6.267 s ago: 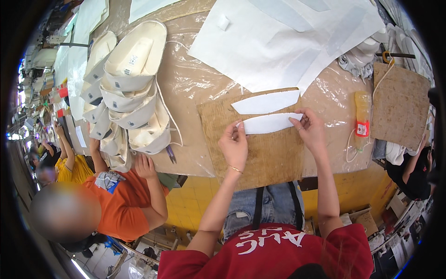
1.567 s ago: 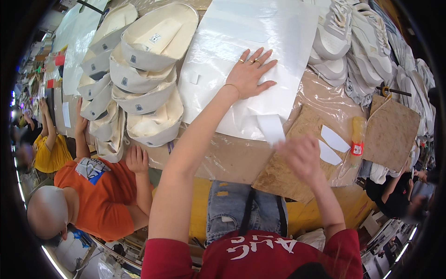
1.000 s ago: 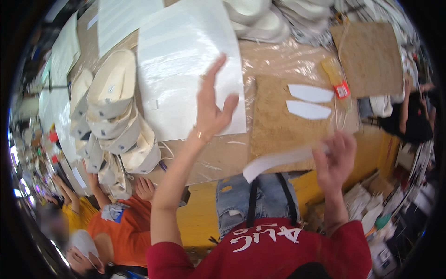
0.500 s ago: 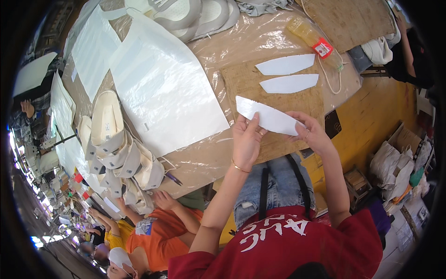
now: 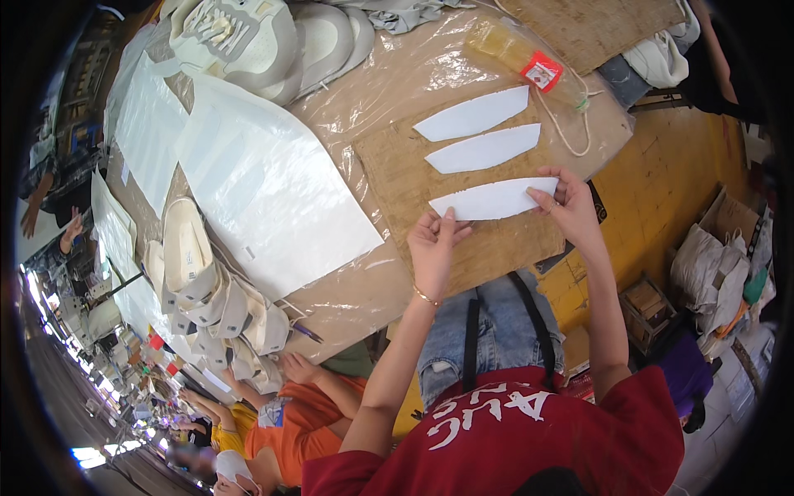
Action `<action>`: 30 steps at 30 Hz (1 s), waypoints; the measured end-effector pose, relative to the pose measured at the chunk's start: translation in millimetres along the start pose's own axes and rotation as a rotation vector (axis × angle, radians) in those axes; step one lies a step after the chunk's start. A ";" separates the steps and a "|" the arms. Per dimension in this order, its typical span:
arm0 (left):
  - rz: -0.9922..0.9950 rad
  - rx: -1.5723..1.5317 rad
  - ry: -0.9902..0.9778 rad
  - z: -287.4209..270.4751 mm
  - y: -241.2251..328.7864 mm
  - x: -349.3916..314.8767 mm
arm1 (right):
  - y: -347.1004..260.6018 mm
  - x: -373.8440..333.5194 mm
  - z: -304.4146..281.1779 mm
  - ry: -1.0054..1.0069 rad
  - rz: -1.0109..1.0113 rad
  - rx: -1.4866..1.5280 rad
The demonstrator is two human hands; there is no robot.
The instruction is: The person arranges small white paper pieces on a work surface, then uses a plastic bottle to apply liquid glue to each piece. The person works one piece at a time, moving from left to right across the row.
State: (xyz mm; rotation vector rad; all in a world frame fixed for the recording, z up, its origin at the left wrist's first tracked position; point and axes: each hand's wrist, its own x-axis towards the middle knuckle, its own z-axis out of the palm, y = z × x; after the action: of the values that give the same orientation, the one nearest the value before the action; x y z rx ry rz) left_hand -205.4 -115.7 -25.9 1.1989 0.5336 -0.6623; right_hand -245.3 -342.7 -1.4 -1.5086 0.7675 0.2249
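A long white pointed strip lies across a brown cork board. My left hand pinches its left tip and my right hand pinches its right end. Two more white strips of the same shape, one just above it and another further up, lie flat on the board. A big white sheet rests to the left on the plastic-covered table.
A glue bottle with a red label lies at the board's far corner. Stacks of pale shoe uppers line the table's left edge, and more shoes sit at the top. A person in orange sits to my left.
My left hand left the big white sheet and joined my right hand on the strip. The strip came down from the air onto the board below the other two.
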 end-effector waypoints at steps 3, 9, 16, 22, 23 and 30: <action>0.042 0.130 -0.006 6.3 -8.6 2.2 | 10.5 15.1 -5.5 0.127 -0.003 -0.078; 0.081 0.163 0.061 7.5 -17.9 8.8 | 27.8 33.8 -11.5 0.251 -0.056 -0.232; 0.054 0.226 0.087 12.7 -18.8 12.7 | 28.3 44.0 -9.0 0.374 -0.177 -0.415; 0.178 0.723 0.223 19.8 -4.3 5.6 | 21.4 38.4 -1.0 0.511 -0.383 -0.757; 0.265 0.821 0.296 16.7 -1.6 1.5 | 22.8 35.6 1.7 0.563 -0.449 -0.833; 0.759 1.436 -0.125 -6.9 -16.0 -6.0 | 59.2 22.2 25.7 0.327 -0.679 -1.170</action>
State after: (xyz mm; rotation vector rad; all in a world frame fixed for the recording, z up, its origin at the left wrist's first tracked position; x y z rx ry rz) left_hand -221.3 -111.5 -34.3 2.4649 -0.6821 -0.3831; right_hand -255.0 -320.1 -65.0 -2.8730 0.2828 -0.1372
